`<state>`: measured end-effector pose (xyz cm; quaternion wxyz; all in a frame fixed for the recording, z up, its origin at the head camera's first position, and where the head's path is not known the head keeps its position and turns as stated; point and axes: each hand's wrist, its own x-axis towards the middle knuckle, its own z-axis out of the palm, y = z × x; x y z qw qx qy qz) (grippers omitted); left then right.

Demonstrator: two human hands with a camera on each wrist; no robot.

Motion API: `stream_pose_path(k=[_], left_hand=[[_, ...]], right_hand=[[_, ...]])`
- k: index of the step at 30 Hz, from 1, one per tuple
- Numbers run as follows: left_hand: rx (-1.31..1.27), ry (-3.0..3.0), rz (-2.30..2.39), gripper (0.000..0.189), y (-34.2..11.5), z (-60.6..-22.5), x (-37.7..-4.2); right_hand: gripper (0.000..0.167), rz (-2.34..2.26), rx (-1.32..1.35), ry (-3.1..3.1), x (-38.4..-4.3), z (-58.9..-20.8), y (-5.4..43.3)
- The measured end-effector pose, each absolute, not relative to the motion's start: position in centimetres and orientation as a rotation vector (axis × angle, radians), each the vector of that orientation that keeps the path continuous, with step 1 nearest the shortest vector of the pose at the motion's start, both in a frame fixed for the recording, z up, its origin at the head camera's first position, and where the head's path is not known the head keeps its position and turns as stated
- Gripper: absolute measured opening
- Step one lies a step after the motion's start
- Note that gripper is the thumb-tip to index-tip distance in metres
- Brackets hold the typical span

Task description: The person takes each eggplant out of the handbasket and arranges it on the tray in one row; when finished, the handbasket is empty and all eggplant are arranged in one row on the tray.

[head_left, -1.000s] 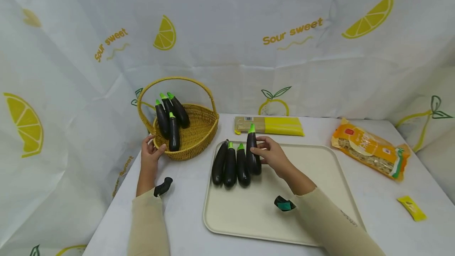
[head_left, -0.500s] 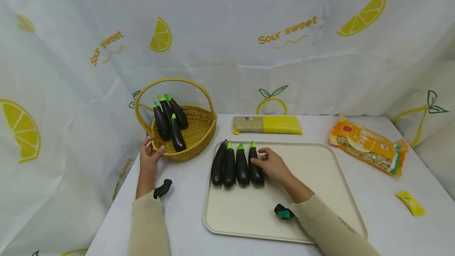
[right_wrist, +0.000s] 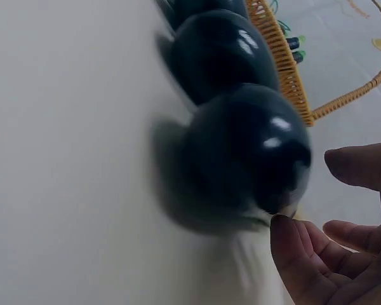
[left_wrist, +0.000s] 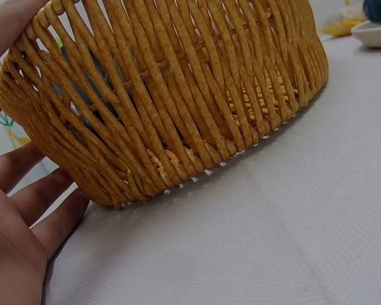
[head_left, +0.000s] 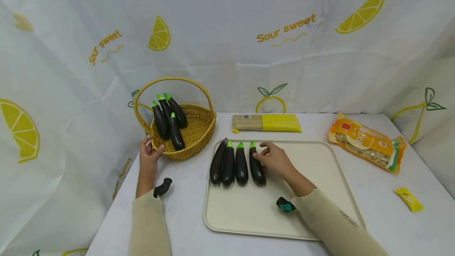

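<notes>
My left hand holds the left end of a wicker basket, thumb near the rim and fingers spread against its side. In the left wrist view those fingers touch the woven wall. Several black eggplants with green stems, one of them the front eggplant, lean inside the basket. Several more lie side by side on a beige tray. My right hand is beside the rightmost eggplant; in the right wrist view one fingertip is right at the eggplant's surface while another digit stands apart from it.
Behind the tray lies a flat yellow package. At the right are an orange bag and a small yellow packet. A printed white cloth hangs close behind the table. The basket's tall handle arches above its opening.
My right hand has lowered the eggplant onto the tray at the right end of the row, and its fingers have loosened. The front eggplant in the basket has tilted. My left hand stays put.
</notes>
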<state>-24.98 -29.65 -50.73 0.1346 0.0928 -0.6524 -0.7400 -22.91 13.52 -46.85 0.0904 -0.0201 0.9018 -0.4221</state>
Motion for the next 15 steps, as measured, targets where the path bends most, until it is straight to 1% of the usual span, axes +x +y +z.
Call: stream_pose_path(k=[8,11,15], left_hand=[[0.242,-1.882,-2.164,0.062,-29.8,-50.9,-25.0],[0.233,-1.875,-2.156,0.061,-30.0,-50.9,-25.0],[0.216,-1.848,-2.171,0.059,-30.0,-51.0,-25.1]], right_hand=[[0.055,-1.208,-0.16,2.728,-25.3,-44.5,12.3],[0.054,-1.201,-0.223,2.734,-26.6,-43.9,10.4],[0.05,-1.211,-0.352,2.715,-28.1,-42.9,6.6]])
